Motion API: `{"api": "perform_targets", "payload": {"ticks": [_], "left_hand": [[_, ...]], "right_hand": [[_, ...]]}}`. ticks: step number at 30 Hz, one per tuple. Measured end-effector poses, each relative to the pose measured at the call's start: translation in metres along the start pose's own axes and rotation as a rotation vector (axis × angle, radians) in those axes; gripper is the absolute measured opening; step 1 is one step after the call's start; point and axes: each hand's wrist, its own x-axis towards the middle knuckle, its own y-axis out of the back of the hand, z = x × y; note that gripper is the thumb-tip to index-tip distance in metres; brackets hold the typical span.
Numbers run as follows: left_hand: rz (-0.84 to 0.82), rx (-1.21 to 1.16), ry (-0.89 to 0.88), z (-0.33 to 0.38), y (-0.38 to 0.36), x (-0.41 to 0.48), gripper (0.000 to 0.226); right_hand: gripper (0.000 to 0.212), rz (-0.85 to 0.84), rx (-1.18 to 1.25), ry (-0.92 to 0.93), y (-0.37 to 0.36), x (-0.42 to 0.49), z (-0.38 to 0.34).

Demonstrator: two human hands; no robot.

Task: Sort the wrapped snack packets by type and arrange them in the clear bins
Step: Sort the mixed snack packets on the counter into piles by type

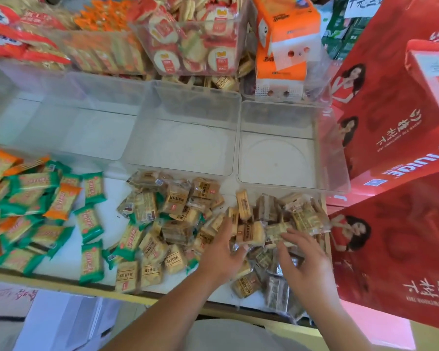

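A heap of clear-wrapped tan snack packets [178, 224] covers the middle and right of the white shelf. Green and orange wrapped packets [38, 206] lie in a pile at the left. Behind them stand several clear bins: one in the middle [188, 92], one at the right [317, 153], and one further left [107, 82]; I see nothing inside these. My left hand [221, 252] lies with fingers spread on the tan packets. My right hand [302, 257] hovers over packets at the right, fingers bent, touching a pale packet [276, 233]; a firm grip is not visible.
Filled bins of round red-label crackers [195, 46] and orange-wrapped snacks [104, 49] stand at the back. Orange tissue packs [281, 46] sit behind the right bin. Large red juice cartons [395, 122] crowd the right side. The shelf's yellow front edge [61, 285] runs below.
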Motion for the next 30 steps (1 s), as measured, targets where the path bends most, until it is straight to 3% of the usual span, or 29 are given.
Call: {"api": "perform_targets", "payload": {"ticks": [4, 7, 10, 13, 15, 19, 25, 27, 30], "left_hand": [[-0.063, -0.001, -0.018, -0.003, -0.001, 0.006, 0.095], [-0.085, -0.127, 0.011, 0.003, 0.012, 0.009, 0.082], [0.117, -0.072, -0.021, -0.004, 0.019, -0.009, 0.048], [0.233, -0.062, -0.039, -0.031, 0.023, -0.039, 0.033], [0.271, -0.141, -0.005, -0.045, 0.033, -0.056, 0.024], [0.35, -0.2, 0.045, -0.069, 0.074, -0.076, 0.032], [0.448, -0.252, 0.147, -0.097, 0.134, -0.08, 0.022], [0.446, -0.256, 0.113, -0.084, 0.147, -0.071, 0.021], [0.417, -0.149, 0.016, -0.057, 0.161, -0.048, 0.037]], "right_hand": [[0.02, -0.059, -0.123, 0.066, -0.009, -0.005, -0.017], [0.023, -0.112, -0.147, 0.126, -0.018, -0.002, -0.031], [0.022, -0.143, -0.081, 0.15, -0.03, 0.001, -0.049], [0.019, -0.219, -0.044, 0.163, -0.048, 0.006, -0.06], [0.021, -0.301, 0.009, 0.092, -0.062, 0.014, -0.07], [0.022, -0.451, 0.123, -0.143, -0.089, 0.032, -0.104], [0.053, -0.332, 0.184, -0.396, -0.134, 0.081, -0.135], [0.068, -0.31, 0.213, -0.516, -0.149, 0.094, -0.137], [0.076, -0.262, 0.3, -0.632, -0.167, 0.109, -0.133]]}}
